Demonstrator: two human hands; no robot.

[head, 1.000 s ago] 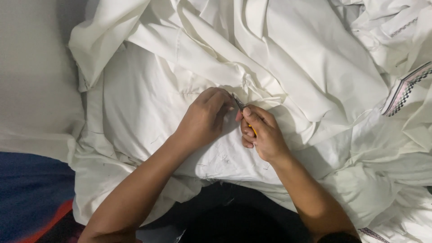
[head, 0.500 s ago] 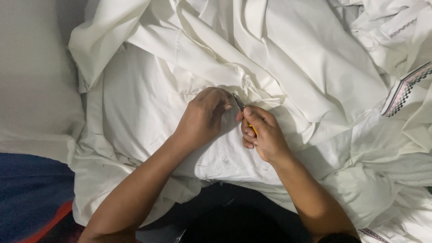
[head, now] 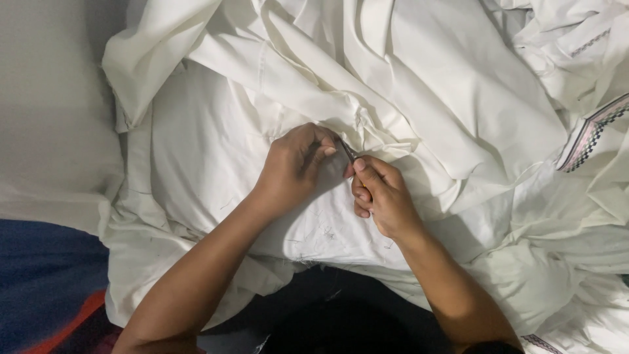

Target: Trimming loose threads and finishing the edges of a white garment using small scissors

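Left hand (head: 295,164) lies curled on white cloth (head: 216,151), fingertips pressed together, pinching a fold. Right hand (head: 380,196), at its 3 o'clock, grips a thin metal tool (head: 348,151), tip pointing to 11 o'clock at the fold. Patterned trim (head: 593,134) lies well apart at 3 o'clock.

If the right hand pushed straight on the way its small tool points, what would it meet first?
The right hand points its tool up and left; it would likely meet the left hand's fingers first, then the fold of white cloth, though depth is unclear.
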